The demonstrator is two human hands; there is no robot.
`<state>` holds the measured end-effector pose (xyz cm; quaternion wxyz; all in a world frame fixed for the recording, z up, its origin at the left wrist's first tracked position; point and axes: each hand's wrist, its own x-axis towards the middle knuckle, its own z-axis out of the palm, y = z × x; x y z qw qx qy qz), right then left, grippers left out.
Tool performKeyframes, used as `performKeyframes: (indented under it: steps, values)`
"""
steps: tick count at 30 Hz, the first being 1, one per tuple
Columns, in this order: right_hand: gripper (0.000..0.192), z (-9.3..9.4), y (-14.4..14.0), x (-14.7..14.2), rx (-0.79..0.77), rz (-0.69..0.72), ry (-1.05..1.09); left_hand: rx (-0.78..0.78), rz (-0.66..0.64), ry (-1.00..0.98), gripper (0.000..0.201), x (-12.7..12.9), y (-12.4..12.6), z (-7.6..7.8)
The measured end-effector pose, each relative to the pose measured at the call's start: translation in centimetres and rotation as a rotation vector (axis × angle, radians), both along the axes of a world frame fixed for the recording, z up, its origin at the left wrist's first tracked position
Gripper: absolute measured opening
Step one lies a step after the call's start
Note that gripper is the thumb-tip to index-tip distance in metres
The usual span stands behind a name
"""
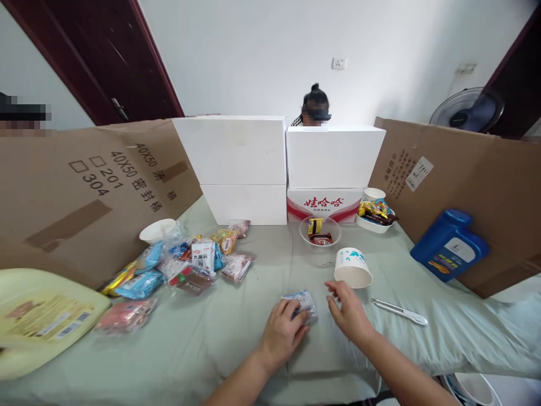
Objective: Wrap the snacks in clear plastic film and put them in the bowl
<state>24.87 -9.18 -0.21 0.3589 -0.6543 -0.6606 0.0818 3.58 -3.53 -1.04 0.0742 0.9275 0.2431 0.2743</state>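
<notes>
Pale green cloth (177,349), busiest at ten o'clock

From seven o'clock my left hand (282,328) is curled round a small crinkled clear-plastic packet (305,303), the centre of my dial. At three, my right hand (350,311) is loosely spread; beyond it lies a slim white utility knife (399,312). At two sits a white paper cup with blue print (353,265), just beside that hand. Ten holds a heap of multicoloured glossy packets (203,256); twelve, a round clear-plastic bowl (335,232); farther off, white rectangular boxes (243,152) at eleven.
</notes>
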Motion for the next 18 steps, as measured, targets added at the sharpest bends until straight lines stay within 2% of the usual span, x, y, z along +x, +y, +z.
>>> performKeyframes:
  steps: [3,7,10,15,18]
  values:
    - [0.032,1.2,-0.1,4.2,0.114,-0.179,-0.423,0.02,0.003,-0.047,0.023,-0.4,0.2,-0.9]
    - [0.046,1.5,-0.1,8.3,0.077,-0.206,-0.72,0.041,0.016,-0.102,0.031,-0.6,0.5,-2.4]
    - [0.05,1.4,0.4,9.8,0.012,-0.253,-0.786,0.082,0.023,-0.133,0.031,-0.5,0.8,-2.9]
    - [0.021,2.1,3.0,11.8,-0.013,-0.399,-0.8,0.113,-0.034,-0.235,0.027,-0.3,1.2,-2.6]
    - [0.021,3.1,4.8,12.7,-0.01,-0.434,-0.797,0.081,-0.071,-0.284,0.027,-0.4,1.3,-2.3]
